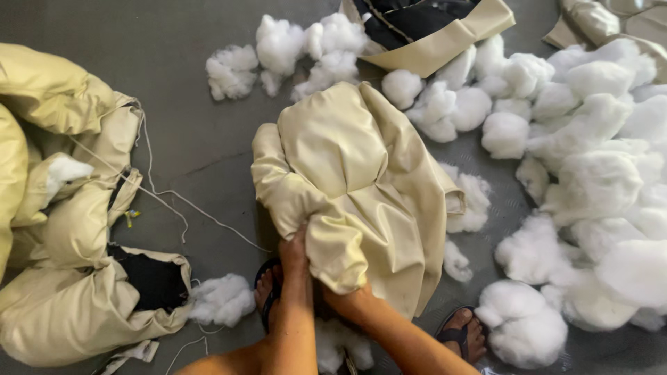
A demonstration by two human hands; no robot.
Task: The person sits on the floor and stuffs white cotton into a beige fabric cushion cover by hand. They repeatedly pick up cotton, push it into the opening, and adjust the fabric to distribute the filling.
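Head view: right hand [345, 297] buried inside glossy cream cover [354, 187], grip unclear; left hand [294, 251] clutches cover's edge; fluffy white stuffing [597, 180] alongside.

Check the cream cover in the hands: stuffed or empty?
Partly stuffed. The cover bulges at the top, its lower edge hangs slack, and both hands, left and right, grip its bottom.

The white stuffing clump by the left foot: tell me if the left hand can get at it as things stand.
Probably yes. The clump lies bare on the floor just left of the foot, nothing over it. But the left hand has its grip on the beige cover and would have to let go first.
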